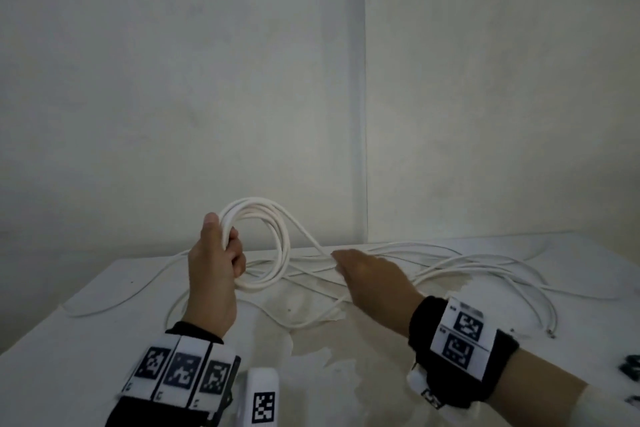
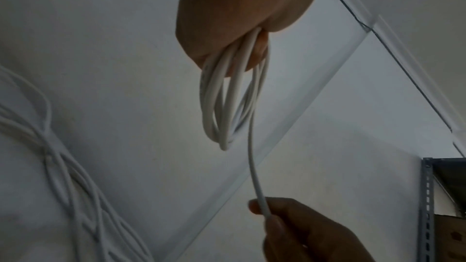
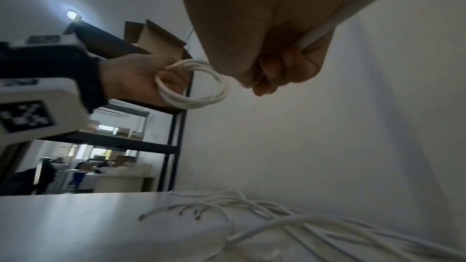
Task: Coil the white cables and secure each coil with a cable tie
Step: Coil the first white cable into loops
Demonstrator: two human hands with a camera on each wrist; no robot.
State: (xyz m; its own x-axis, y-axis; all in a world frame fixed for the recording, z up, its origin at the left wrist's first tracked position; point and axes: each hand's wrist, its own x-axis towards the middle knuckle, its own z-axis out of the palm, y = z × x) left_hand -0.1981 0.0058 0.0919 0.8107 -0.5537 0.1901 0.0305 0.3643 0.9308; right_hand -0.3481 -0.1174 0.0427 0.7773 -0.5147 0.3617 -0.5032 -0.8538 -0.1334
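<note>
A white table [image 1: 104, 340] with a pale stain near its middle stands against a plain white wall [image 1: 173, 80]. Loose white round cables [image 1: 485, 263] sprawl over the far and right part of the table, several cut ends pointing toward its edge. No brand or readable writing shows; the only markings are black-and-white square code tags on the black wrist bands [image 1: 464, 340], and they carry no legible text.

The left hand [image 1: 214, 263] is raised above the table, thumb on top and fingers curled through a coil of white cable [image 1: 273, 246] of several turns, which hangs upright from its grip. One strand leaves the top of the coil and runs down to the right hand [image 1: 367, 277], just right of the coil and low over the loose cables. That hand's fingers are closed round the strand, which passes through the fist and out behind.
</note>
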